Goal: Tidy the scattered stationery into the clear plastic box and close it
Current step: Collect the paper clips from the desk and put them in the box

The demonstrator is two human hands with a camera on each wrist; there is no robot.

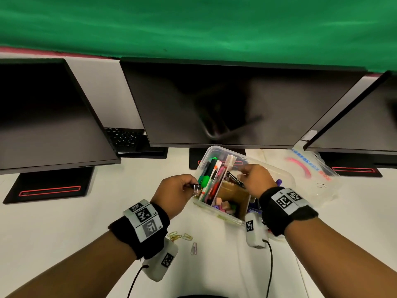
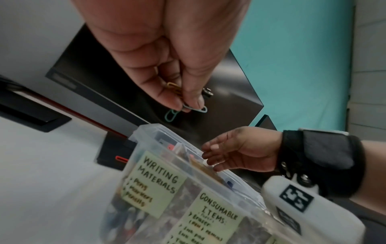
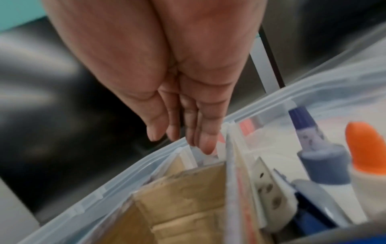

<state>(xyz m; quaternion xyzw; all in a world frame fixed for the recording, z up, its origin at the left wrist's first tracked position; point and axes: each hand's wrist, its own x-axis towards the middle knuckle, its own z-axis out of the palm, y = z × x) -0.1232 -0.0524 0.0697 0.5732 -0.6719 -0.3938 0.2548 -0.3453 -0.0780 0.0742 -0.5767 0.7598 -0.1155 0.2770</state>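
The clear plastic box [image 1: 211, 149] stands open on the white desk, split by cardboard dividers [image 1: 232, 190]; pens and markers [image 1: 211, 177] fill its left section. At the box's left rim my left hand [image 1: 194, 186] pinches a small bunch of clips [image 2: 188, 105]: gold and teal paper clips plus a binder clip. My right hand [image 1: 241, 172] hovers over the middle of the box with straight fingers, one fingertip [image 3: 206, 148] touching a white divider, holding nothing. Several loose paper clips [image 1: 180, 236] lie on the desk near my left wrist.
The box's clear lid [image 1: 313, 171] lies on the desk to the right. Three dark monitors [image 1: 236, 104] and their stands crowd the back. Glue bottles with an orange cap [image 3: 363, 148] and a blue cap [image 3: 303, 118] sit in the right section. Labels [image 2: 154, 183] mark the front wall.
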